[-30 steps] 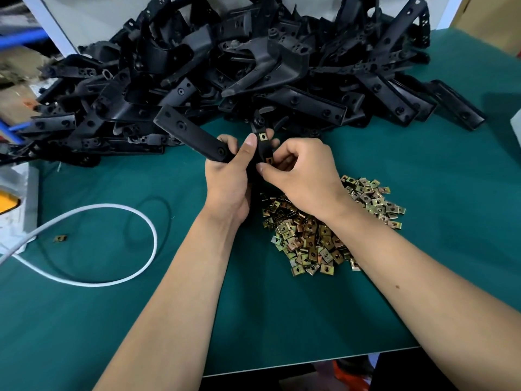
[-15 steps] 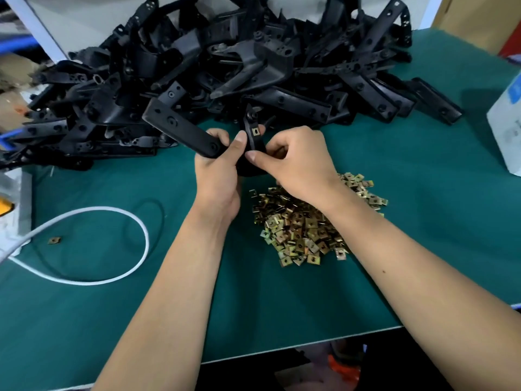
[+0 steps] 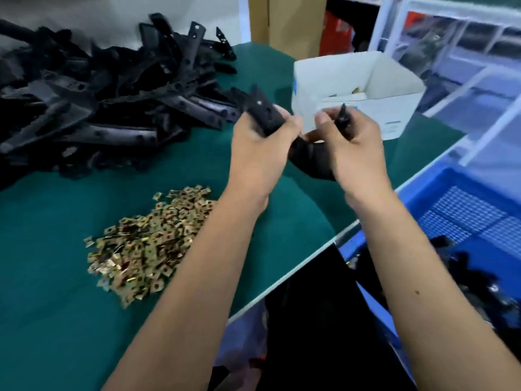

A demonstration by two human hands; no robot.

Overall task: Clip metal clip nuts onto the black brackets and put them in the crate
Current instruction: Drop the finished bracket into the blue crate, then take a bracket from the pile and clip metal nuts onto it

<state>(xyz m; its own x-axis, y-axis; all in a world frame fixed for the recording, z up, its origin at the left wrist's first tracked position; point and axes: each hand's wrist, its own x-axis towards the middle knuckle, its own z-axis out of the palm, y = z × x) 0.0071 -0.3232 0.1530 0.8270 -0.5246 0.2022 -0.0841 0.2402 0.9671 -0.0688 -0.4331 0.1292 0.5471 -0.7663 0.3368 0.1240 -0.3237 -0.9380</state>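
- Both my hands hold one black bracket (image 3: 310, 156) at the middle of the frame, above the green surface (image 3: 42, 320).
- My left hand (image 3: 260, 153) grips one arm of the bracket, fingers curled round it; that arm sticks up and to the left past my knuckles.
- My right hand (image 3: 355, 148) grips the other arm, thumb and fingers pinched on it; its tip points upward.
- Between my hands the bracket's curved middle sags down, clear of the surface as far as I can tell.
- Motion blur hides whether a clip nut sits on the bracket.
- Loose clip nuts (image 3: 146, 244) lie in a heap at lower left of the frame, on the surface, well apart from my hands.
- More brackets form a pile (image 3: 93, 108) at upper left, on the surface.
- Behind my right hand stands a white box (image 3: 358, 88), open at the top, near the surface's far edge.
- At the right edge of the frame, beside and below the surface, is the blue crate (image 3: 476, 210), with dark parts lying in its lower part.
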